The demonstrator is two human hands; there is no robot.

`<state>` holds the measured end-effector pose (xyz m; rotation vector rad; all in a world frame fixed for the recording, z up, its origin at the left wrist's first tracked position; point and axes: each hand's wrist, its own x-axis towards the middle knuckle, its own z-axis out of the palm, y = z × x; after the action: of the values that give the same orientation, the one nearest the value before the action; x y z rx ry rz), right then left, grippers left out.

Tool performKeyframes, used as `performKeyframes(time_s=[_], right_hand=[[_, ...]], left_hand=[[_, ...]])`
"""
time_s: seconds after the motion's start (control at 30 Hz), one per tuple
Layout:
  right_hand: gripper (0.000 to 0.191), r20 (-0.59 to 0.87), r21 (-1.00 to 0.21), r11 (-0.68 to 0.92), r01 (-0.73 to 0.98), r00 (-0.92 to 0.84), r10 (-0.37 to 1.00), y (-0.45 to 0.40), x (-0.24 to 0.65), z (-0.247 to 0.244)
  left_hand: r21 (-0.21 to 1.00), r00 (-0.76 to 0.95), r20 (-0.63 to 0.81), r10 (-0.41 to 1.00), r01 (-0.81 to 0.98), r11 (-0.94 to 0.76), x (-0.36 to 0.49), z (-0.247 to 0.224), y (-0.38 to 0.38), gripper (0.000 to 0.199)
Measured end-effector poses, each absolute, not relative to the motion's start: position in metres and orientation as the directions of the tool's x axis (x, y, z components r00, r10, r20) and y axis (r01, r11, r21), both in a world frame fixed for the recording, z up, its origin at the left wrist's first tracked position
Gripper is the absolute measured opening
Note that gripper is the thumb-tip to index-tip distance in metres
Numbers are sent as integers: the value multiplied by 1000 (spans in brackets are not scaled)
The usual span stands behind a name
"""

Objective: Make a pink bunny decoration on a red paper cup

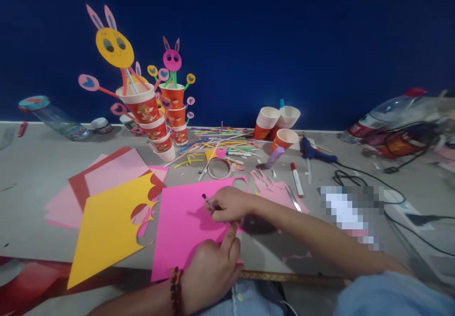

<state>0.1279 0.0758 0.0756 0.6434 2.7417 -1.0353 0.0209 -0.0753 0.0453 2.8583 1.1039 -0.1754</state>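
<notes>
A bright pink sheet [181,221] lies at the table's front, its right side partly under my hands. My right hand [229,204] is above the sheet, fingers closed round a thin dark-tipped pen [207,200]. Below it, my left hand [215,268], with a beaded bracelet [176,285] at the wrist, rests on the sheet's lower right, index finger stretched out toward the right hand. A yellow sheet [106,226] with round cut-outs along its right edge lies to the left. What is under the left fingertip is hidden.
Cup towers with paper rabbit heads [114,47] stand at the back left. Straws [227,138], a tape roll [219,168], stacked cups [266,119], a red marker [296,179] and pink scraps [273,188] lie beyond my hands. A blue glue gun [316,151] and cables are on the right.
</notes>
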Motion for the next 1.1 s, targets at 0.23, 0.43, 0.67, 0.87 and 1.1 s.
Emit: performKeyframes(time_s=[0.23, 0.43, 0.67, 0.87, 1.1], right_hand=[[14, -255, -586, 727, 357, -933, 253, 79, 123, 69], [13, -255, -611, 722, 325, -944, 209, 83, 122, 67], [17, -234, -615, 750, 243, -965, 120, 85, 116, 62], [18, -247, -623, 742, 247, -962, 114, 89, 112, 61], [16, -240, -706, 639, 306, -952, 192, 96, 115, 57]], left_hand=[[28, 738, -108, 666, 672, -740, 20, 43, -76, 35], [24, 719, -84, 690, 693, -720, 20, 39, -78, 33], [10, 665, -100, 740, 744, -668, 21, 39, -79, 37], [28, 628, -140, 766, 776, -631, 21, 40, -78, 41], [52, 645, -153, 748, 761, -646, 21, 37, -78, 44]])
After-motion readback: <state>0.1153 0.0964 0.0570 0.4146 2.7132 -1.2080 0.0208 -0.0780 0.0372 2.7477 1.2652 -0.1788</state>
